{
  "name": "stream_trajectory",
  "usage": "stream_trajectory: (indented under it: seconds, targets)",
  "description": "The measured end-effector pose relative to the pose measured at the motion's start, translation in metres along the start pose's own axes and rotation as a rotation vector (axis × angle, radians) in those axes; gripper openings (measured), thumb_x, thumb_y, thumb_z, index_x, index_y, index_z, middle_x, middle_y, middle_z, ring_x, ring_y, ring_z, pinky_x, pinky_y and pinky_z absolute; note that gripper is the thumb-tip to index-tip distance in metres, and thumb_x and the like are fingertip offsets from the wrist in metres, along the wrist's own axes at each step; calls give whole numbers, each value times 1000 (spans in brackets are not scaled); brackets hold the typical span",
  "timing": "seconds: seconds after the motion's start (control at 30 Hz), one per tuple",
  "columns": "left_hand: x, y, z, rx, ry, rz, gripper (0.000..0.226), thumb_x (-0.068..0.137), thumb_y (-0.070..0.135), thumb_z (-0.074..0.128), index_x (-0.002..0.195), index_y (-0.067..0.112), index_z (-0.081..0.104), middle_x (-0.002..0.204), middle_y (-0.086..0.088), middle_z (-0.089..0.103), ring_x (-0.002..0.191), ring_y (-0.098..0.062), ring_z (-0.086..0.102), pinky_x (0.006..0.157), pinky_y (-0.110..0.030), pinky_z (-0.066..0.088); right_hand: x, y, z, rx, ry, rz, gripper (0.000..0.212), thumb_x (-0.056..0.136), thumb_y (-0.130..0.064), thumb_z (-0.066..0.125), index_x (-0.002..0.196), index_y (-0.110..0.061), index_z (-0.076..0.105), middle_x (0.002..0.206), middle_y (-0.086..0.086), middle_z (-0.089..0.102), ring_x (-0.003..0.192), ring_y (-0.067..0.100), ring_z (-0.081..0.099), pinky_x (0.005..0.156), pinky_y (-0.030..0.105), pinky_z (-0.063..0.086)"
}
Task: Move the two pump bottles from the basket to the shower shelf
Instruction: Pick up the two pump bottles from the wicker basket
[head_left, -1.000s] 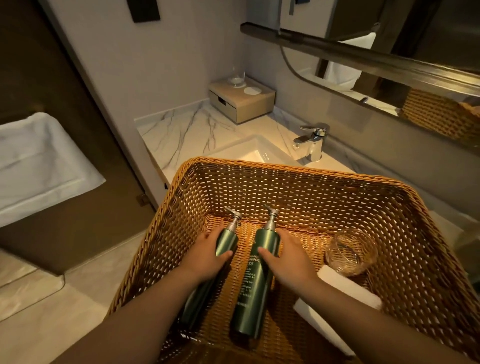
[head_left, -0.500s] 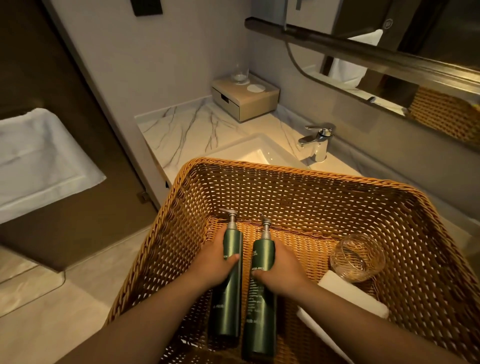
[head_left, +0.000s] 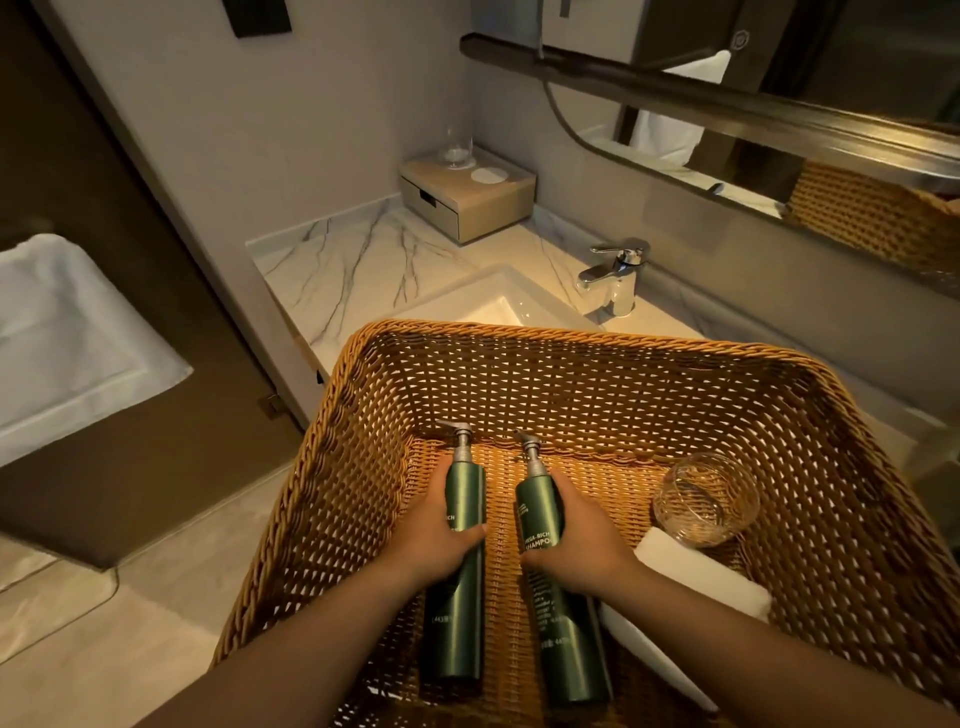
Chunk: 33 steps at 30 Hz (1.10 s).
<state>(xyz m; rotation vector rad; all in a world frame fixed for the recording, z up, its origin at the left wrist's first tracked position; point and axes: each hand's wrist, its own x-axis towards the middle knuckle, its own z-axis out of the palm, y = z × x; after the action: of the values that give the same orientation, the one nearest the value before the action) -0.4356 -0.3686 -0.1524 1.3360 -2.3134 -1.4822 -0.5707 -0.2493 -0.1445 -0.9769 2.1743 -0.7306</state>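
Observation:
Two dark green pump bottles with silver pumps are inside a large wicker basket (head_left: 363, 415). My left hand (head_left: 434, 540) is wrapped around the left bottle (head_left: 465, 493) at its upper half. My right hand (head_left: 582, 540) grips the right bottle (head_left: 537, 504), whose label reads shampoo. Both bottles are held side by side, a small gap apart, pump heads pointing away from me. Their lower ends are above the basket floor near its front. No shower shelf is in view.
A clear drinking glass (head_left: 704, 499) lies on a folded white towel (head_left: 701, 582) at the basket's right. Beyond the basket are a sink (head_left: 493, 306), a chrome tap (head_left: 615, 275), a wooden drawer box (head_left: 467, 200) and a mirror. A white towel (head_left: 67, 338) lies at left.
Both hands closed around the bottles and raised them from lying slanted on the basket floor. The bottles now stand straighter and parallel, with a wider gap between them.

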Motion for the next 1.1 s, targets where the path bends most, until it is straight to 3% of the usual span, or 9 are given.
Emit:
stream_trajectory:
  seconds: [0.07, 0.17, 0.33, 0.47, 0.6, 0.77, 0.87, 1.0, 1.1]
  targets:
    - [-4, 4, 2, 17, 3, 20, 96, 76, 19, 73, 144, 39, 7, 134, -10, 48, 110, -24, 53, 90, -41, 47, -1, -2, -4, -30, -10, -21, 102, 59, -21, 81, 140, -34, 21, 105, 1, 54, 88, 17, 53, 63, 24, 43]
    - [-9, 13, 4, -2, 2, 48, 93, 77, 22, 72, 144, 37, 9, 133, -6, 50, 107, -20, 53, 92, -38, 46, -2, -4, -13, -70, -41, -80, 105, 58, -21, 80, 141, -38, 19, 116, 3, 54, 94, 19, 52, 72, 29, 45]
    - [-14, 35, -3, -67, 22, 88, 90, 78, 23, 71, 144, 35, 10, 133, -5, 51, 99, -16, 55, 89, -35, 47, -6, -2, -39, 39, -32, -121, 106, 55, -26, 83, 141, -39, 23, 113, -11, 49, 92, 8, 48, 66, 19, 39]
    - [-31, 61, -1, -127, 16, 97, 89, 77, 23, 72, 142, 39, 13, 136, -7, 48, 106, -21, 55, 93, -42, 47, -11, -3, -68, 138, 2, -127, 106, 54, -32, 84, 141, -39, 24, 117, -11, 50, 94, 6, 48, 62, 13, 38]
    - [-55, 86, 5, -118, 106, 173, 88, 78, 25, 71, 141, 42, 12, 138, -4, 43, 104, -14, 47, 86, -37, 49, -22, -4, -95, 175, -10, -211, 106, 52, -32, 86, 139, -42, 26, 121, -12, 49, 100, 6, 48, 76, 25, 45]
    - [-85, 99, 8, -149, 235, 230, 86, 79, 30, 68, 138, 52, 9, 130, 8, 37, 103, -5, 46, 74, -21, 47, -39, -7, -120, 239, -81, -305, 104, 51, -30, 87, 136, -47, 28, 112, -17, 43, 101, 4, 45, 82, 30, 46]
    - [-102, 104, 6, -129, 294, 258, 87, 78, 33, 68, 136, 55, 8, 123, 19, 33, 90, 17, 42, 57, -3, 41, -46, -13, -126, 315, -132, -358, 103, 52, -28, 87, 135, -50, 28, 112, -17, 43, 103, 4, 45, 82, 31, 47]
    - [-128, 109, 2, -224, 378, 286, 88, 74, 35, 69, 136, 56, 10, 112, 41, 33, 83, 38, 36, 54, 3, 40, -55, -26, -128, 370, -181, -442, 102, 54, -28, 86, 132, -55, 27, 101, -31, 40, 90, -9, 44, 65, 19, 42]
    - [-146, 113, -2, -322, 447, 299, 87, 67, 47, 66, 131, 65, 9, 96, 57, 37, 84, 35, 41, 53, 0, 42, -65, -41, -130, 364, -184, -520, 99, 53, -29, 86, 130, -57, 29, 99, -36, 41, 89, -15, 45, 60, 12, 41]
